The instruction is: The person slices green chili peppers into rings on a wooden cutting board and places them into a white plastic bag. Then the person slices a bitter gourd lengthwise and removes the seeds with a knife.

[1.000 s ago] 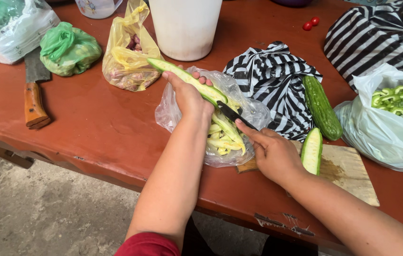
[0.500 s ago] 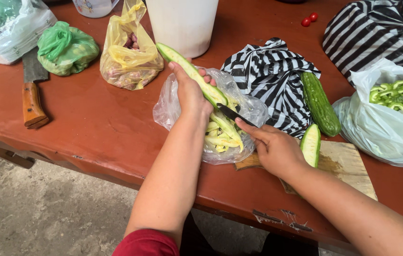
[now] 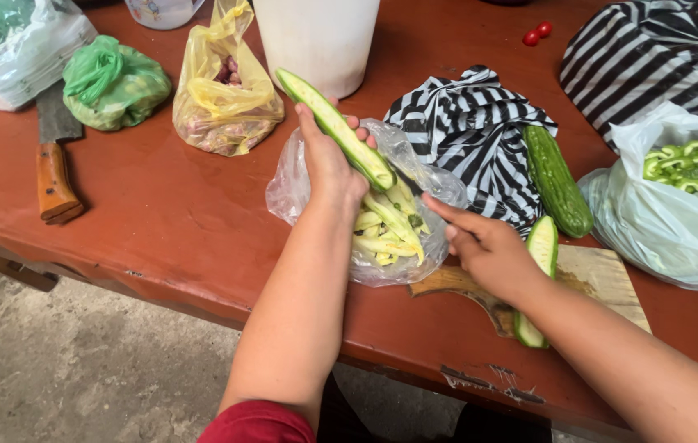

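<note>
Left hand (image 3: 326, 160) gripping peeled cucumber (image 3: 335, 129), right hand (image 3: 487, 246) beside peel bag (image 3: 382, 221)

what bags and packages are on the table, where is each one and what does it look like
Clear bag: under the left hand, holds pale peelings.
Yellow bag: left of the white bucket, knotted.
Green bag: far left, bunched.
Striped bags: black and white, centre and top right.
White bag: right edge, green pieces inside.

glossy clear plastic bag (image 3: 300, 184), peelings

peeled pale-green cucumber (image 3: 337, 130), tilted, held
</note>
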